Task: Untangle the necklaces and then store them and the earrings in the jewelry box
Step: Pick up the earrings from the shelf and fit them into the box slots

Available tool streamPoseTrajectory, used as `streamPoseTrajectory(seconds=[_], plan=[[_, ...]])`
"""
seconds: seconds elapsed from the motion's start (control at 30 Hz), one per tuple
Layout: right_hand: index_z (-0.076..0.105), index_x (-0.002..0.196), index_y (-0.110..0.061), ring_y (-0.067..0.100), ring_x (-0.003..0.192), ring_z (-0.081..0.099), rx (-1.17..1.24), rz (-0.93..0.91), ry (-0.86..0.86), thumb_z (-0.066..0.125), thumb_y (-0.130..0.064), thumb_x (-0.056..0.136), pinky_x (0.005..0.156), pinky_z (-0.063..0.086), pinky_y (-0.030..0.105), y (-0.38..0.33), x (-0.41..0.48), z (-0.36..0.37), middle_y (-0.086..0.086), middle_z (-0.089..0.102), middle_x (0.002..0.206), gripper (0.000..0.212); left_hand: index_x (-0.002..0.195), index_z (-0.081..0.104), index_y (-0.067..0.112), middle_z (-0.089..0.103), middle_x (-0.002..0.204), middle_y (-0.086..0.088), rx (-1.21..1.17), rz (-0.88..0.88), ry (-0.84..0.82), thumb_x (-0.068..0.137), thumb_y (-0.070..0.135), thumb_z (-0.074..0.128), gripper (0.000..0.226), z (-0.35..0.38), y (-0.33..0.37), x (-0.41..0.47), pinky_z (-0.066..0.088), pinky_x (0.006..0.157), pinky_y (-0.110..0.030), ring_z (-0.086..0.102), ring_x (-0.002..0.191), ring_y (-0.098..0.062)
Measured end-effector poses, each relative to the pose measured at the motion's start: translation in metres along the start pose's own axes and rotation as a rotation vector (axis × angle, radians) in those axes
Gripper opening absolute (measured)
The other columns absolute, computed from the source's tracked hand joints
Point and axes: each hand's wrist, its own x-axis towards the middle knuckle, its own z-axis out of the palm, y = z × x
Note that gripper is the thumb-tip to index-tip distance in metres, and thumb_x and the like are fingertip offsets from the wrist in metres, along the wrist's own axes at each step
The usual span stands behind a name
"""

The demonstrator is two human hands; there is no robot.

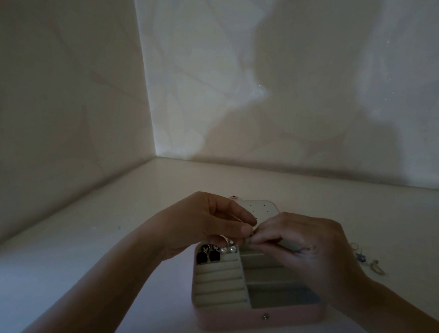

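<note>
Jewelry box (230, 321) pink, cream lining — black earrings (207, 256), white pearls (227, 249).

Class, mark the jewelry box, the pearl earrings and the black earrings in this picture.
jewelry box (240, 323), head view, on its pink front wall.
pearl earrings (224, 250), head view, on the left pearl.
black earrings (201, 257), head view, on the left black piece.

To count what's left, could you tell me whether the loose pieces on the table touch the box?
Apart. The head view shows the loose pieces lying on bare table right of the box, beyond the right hand.
</note>
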Motion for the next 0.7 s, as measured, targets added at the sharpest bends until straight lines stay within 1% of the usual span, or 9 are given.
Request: streamPoseTrajectory(seconds=[0.07,0.13,0.2,0.3,0.37,0.47,0.53,0.6,0.7], plan=[[0.076,0.085,-0.012,-0.002,0.079,0.067,0.007,0.0,0.001,0.071,-0.022,0.081,0.07,0.053,0.015,-0.001,0.0,0.0,-0.007,0.073,0.085,0.012,0.091,0.069,0.012,0.071,0.079,0.0,0.029,0.025,-0.031,0.073,0.011,0.072,0.018,-0.002,0.001,-0.002,0.049,0.061,-0.015,0.064,0.068,-0.008],[0.074,0.085,-0.013,-0.003,0.077,0.066,-0.011,-0.006,-0.01,0.071,-0.024,0.081,0.069,0.051,0.011,-0.003,0.0,-0.001,-0.007,0.072,0.083,0.012,0.086,0.07,0.013,0.071,0.079,-0.002,0.06,0.059,-0.046,0.07,0.014,0.073,0.017,-0.003,0.002,-0.004,0.05,0.063,-0.017,0.063,0.068,-0.01],[0.068,0.082,-0.02,-0.002,0.072,0.066,-0.03,-0.003,-0.006,0.069,-0.029,0.081,0.065,0.05,0.008,-0.005,-0.001,-0.001,-0.007,0.071,0.076,0.009,0.082,0.071,0.014,0.071,0.076,-0.003,0.116,0.086,-0.034,0.069,0.017,0.073,0.014,-0.004,0.003,-0.004,0.05,0.063,-0.017,0.063,0.065,-0.011],[0.046,0.075,-0.03,0.005,0.062,0.067,-0.041,0.039,0.02,0.068,-0.038,0.082,0.053,0.052,0.022,-0.005,-0.002,-0.001,-0.003,0.068,0.067,0.025,0.081,0.073,0.013,0.072,0.073,-0.001,0.193,0.138,-0.011,0.066,0.019,0.075,0.016,-0.002,0.003,-0.005,0.051,0.062,-0.019,0.063,0.062,-0.01],[0.041,0.073,-0.03,0.008,0.061,0.067,-0.051,0.046,0.027,0.068,-0.039,0.082,0.052,0.051,0.027,-0.004,-0.003,0.0,-0.001,0.067,0.066,0.03,0.081,0.074,0.014,0.073,0.073,0.003,0.261,0.18,0.02,0.067,0.019,0.076,0.015,-0.001,0.005,-0.006,0.051,0.064,-0.018,0.065,0.062,-0.008],[0.043,0.074,-0.03,0.008,0.063,0.068,-0.021,0.069,0.011,0.068,-0.04,0.081,0.055,0.053,0.025,-0.005,-0.002,0.001,0.0,0.068,0.069,0.028,0.084,0.076,0.014,0.074,0.074,0.007,0.351,0.213,0.063,0.073,0.013,0.077,0.011,0.001,0.006,-0.007,0.05,0.065,-0.014,0.067,0.064,-0.004],[0.049,0.079,-0.029,0.002,0.07,0.067,0.036,0.106,-0.033,0.069,-0.041,0.079,0.062,0.054,0.017,-0.006,-0.001,0.001,-0.006,0.068,0.078,0.023,0.083,0.076,0.016,0.074,0.073,0.006,0.395,0.189,0.088,0.076,0.012,0.075,0.008,-0.003,0.006,-0.007,0.049,0.063,-0.013,0.066,0.064,-0.003],[0.057,0.087,-0.027,-0.001,0.079,0.066,0.081,0.161,-0.076,0.069,-0.043,0.078,0.068,0.052,0.012,-0.004,-0.001,0.001,-0.012,0.067,0.087,0.022,0.082,0.076,0.019,0.074,0.072,0.005,0.443,0.122,0.088,0.078,0.012,0.074,0.008,-0.013,0.006,-0.007,0.048,0.06,-0.012,0.065,0.063,-0.003],[0.063,0.092,-0.022,-0.001,0.088,0.064,0.077,0.247,-0.08,0.069,-0.041,0.081,0.069,0.051,0.011,0.002,-0.001,0.001,-0.017,0.065,0.088,0.023,0.083,0.075,0.021,0.074,0.076,0.005,0.523,-0.015,0.007,0.081,0.011,0.071,0.011,-0.03,0.004,-0.012,0.048,0.058,-0.014,0.067,0.068,-0.002]])
